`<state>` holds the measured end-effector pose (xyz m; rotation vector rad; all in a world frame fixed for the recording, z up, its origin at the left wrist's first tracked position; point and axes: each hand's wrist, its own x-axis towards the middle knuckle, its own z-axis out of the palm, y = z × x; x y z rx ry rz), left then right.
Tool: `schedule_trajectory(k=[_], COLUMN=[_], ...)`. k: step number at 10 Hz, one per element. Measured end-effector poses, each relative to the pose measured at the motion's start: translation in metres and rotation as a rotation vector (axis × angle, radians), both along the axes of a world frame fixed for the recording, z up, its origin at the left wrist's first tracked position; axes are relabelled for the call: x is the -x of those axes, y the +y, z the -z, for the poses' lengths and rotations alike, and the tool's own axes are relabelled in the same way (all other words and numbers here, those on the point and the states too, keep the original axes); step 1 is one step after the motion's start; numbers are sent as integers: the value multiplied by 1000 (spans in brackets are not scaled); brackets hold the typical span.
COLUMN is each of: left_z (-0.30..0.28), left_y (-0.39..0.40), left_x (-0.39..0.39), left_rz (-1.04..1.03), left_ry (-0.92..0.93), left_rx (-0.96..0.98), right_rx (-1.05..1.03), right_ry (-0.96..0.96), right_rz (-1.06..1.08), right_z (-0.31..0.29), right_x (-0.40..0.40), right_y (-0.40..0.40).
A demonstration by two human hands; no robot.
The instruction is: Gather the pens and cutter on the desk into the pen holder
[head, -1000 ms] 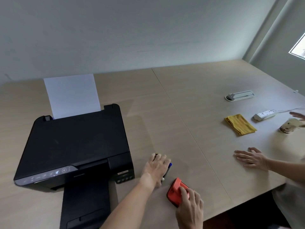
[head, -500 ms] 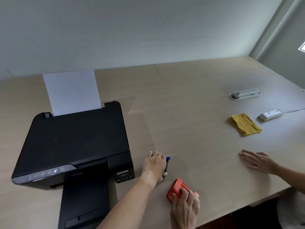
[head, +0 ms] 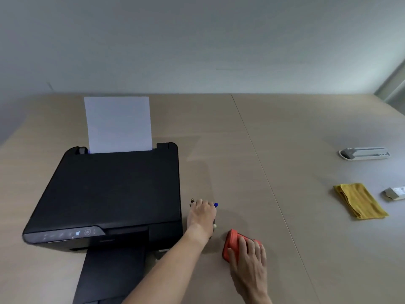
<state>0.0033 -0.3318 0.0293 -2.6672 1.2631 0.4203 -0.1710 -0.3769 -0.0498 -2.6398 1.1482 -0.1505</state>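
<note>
My left hand [head: 202, 215] lies over several pens on the desk just right of the printer, fingers curled around them. A blue pen cap [head: 215, 204] sticks out past the fingertips, a dark tip [head: 192, 200] shows at the left, and a white end [head: 214, 226] pokes out near the wrist. My right hand [head: 248, 261] rests on a red pen holder [head: 230, 242] that lies on its side near the desk's front edge. No cutter can be made out.
A black printer [head: 109, 194] with a white sheet [head: 118, 123] in its feeder fills the left. At the right lie a yellow cloth [head: 359, 202], a grey-white tray [head: 365, 153] and a white adapter [head: 394, 193].
The view has swung left. Another person's hand on the right has left the frame. My left hand has closed further over the pens; my right hand stays on the red holder.
</note>
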Motion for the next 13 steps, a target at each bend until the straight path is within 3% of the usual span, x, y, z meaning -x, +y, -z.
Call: schedule_trajectory(k=[2,7,11,12,13], left_z=[1,1,6,2,-1], left_y=[-18,-70,-77,-71,-67], left_x=[-34,-118,-136,-130,-111], left_rz=[-99,-263,-250,-253,-275], left_ry=[54,58,24,23,49], left_rx=[25,84,111,136,274], right_rx=[-15,-50,6,22,-16], right_ry=[103,193,180,98,-109], right_rz=[-225,-491,-525,-458,-299], right_z=[-1,-2,9,-1,-1], right_x=[-61,-187,-212,-206,-181], right_y=[-53,-128,-140,-135,-125])
